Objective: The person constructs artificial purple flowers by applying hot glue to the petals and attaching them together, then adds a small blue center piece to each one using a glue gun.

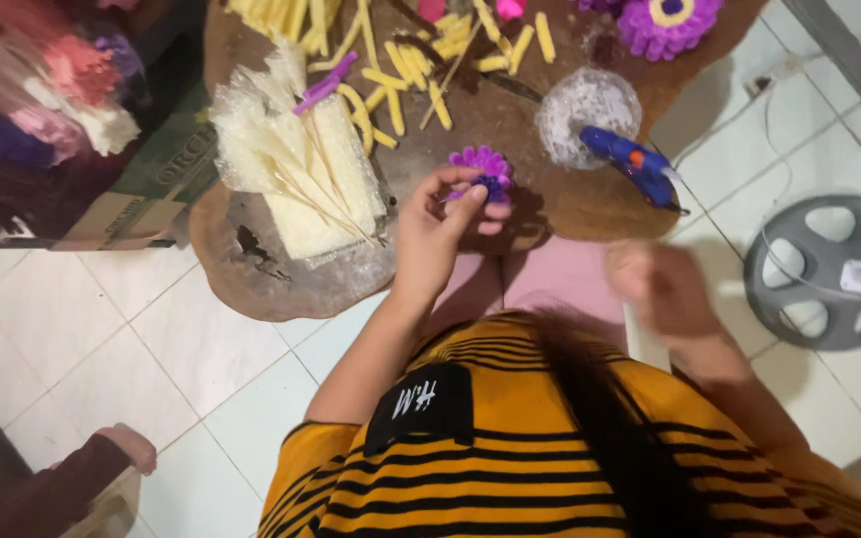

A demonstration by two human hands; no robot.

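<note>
My left hand (440, 224) holds a small purple craft flower (483, 167) over the near edge of a low brown wooden table (251, 284), fingers pinched around its dark centre. My right hand (662, 291) is blurred, low beside my lap, apart from the table; whether anything is in it cannot be told. A blue glue gun (635, 164) lies on the table just beyond it, next to a clear round bubble-textured dish (580, 100).
Several yellow stick pieces (401, 70) are scattered on the table, with a stack of white mesh sheets and thin sticks (296, 169), a purple strip (323, 85) and a larger purple flower (665, 22). A grey fan base (829, 271) stands right. Another person's hand (130, 446) at lower left.
</note>
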